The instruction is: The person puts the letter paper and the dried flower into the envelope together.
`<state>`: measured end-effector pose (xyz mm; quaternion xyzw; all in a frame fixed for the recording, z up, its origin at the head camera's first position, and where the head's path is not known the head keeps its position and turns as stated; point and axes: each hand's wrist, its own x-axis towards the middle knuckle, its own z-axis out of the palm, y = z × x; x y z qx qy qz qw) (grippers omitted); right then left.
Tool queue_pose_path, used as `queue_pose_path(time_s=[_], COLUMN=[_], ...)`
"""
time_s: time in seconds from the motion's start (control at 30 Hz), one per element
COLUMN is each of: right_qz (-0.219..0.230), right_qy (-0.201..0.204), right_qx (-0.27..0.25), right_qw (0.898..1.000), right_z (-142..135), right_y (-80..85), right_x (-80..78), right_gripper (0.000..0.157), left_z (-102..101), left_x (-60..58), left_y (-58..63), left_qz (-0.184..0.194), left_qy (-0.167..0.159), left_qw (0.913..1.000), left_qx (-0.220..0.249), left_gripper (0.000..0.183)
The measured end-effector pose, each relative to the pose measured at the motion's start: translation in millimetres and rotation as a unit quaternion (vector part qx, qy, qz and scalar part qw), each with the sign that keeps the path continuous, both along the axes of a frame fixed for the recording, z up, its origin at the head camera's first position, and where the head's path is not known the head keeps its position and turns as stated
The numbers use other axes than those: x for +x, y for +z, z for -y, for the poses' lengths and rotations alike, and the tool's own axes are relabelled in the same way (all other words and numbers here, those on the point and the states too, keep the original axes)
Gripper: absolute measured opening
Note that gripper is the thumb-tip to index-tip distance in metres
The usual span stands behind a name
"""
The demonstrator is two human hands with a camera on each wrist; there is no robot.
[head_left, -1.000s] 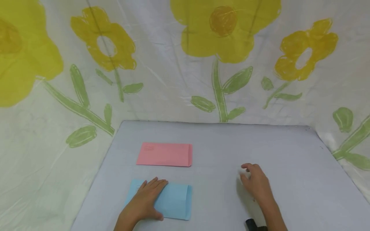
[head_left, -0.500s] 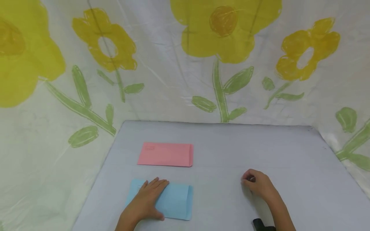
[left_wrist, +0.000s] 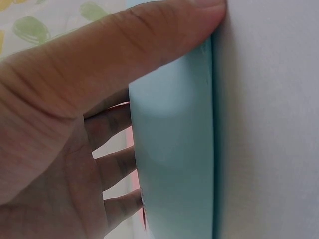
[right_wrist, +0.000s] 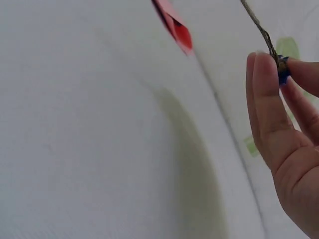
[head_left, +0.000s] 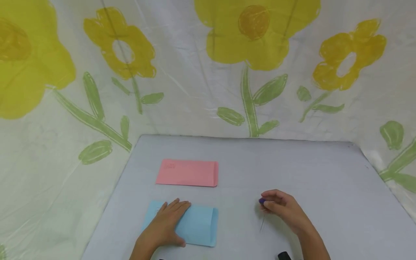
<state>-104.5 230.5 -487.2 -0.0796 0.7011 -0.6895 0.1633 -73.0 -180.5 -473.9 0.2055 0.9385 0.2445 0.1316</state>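
A light blue envelope lies at the front left of the table, its flap end to the right. My left hand rests on it with fingers spread. In the left wrist view, the thumb lies at the near edge of the blue envelope. Right of the envelopes, my right hand pinches a small dark blue piece between thumb and fingertips. From this piece a thin brown strand, like a stem or twine, extends in the right wrist view; its kind I cannot tell.
Behind the blue envelope lies a pink envelope, flap end to the right. A black object shows at the bottom edge near the right forearm. The pale table meets a flower-printed curtain at the back.
My right hand has shifted left from where its fingertips closed low over the table, and the small blue piece with its strand now shows in it. My left hand stays on the blue envelope.
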Motion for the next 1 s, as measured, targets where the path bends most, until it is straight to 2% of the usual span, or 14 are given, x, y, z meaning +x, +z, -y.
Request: queue_pose_path(time_s=[0.13,0.27,0.4,0.6,0.77,1.0], right_qz=[0.038,0.058,0.040,0.019,0.013,-0.014], right_qy=[0.003,0.030,0.051,0.027,0.019,0.032], right_qx=[-0.029,-0.016,0.032,0.103,0.100,0.099], right_qw=[0.999,0.998,0.997,0.994,0.995,0.994], right_z=[11,26,35,43,53,64], right_y=[-6.3,-12.5,-15.8,-17.1,-19.4,-24.1], right_x=[1.2,4.0,6.6,8.6,9.0,10.0], right_gripper=[0.043,0.043,0.033,0.022,0.021,0.018], left_z=[0,0,0,-1,1,1], left_x=[-0.4,-0.1,-0.3,-0.9,-0.7,-0.5], left_y=[0.0,1.0,0.6,-1.8,-2.3,-2.1], left_qz=[0.001,0.007,0.008,0.007,0.004,0.008], left_qy=[0.001,0.002,-0.001,-0.001,0.001,0.003], left_qw=[1.0000,0.9999,0.9999,1.0000,1.0000,1.0000], left_qx=[0.001,0.009,0.012,0.002,0.001,0.003], left_gripper=[0.110,0.110,0.110,0.110,0.110,0.109])
